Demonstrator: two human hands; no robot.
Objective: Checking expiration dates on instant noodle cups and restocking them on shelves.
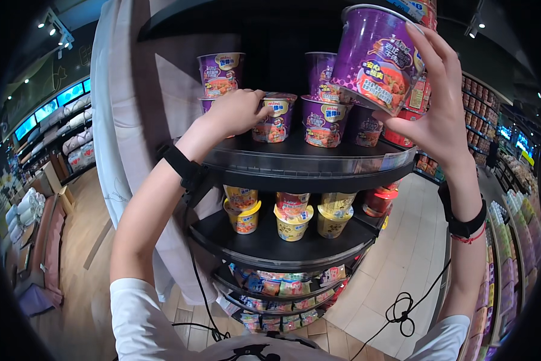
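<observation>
My right hand (437,90) holds a large purple instant noodle cup (374,58) up at the right, tilted, thumb near its bottom edge and fingers along its right side. My left hand (241,110) rests at the left side and lid of a small purple noodle cup (272,121) on the black shelf. Behind that hand, another small purple cup (220,74) is stacked on one mostly hidden by the hand. Right of the touched cup stands a small purple cup (327,122) with another on top, partly behind the large cup. One more purple cup (365,128) stands beside them.
The curved shelf edge (311,167) has a clear plastic strip. Below, yellow and red noodle cups (293,223) stand on a second shelf (279,252), with snack packets (293,286) lower down. A pale curtain (139,135) hangs at left. Cables (401,313) hang from both wristbands.
</observation>
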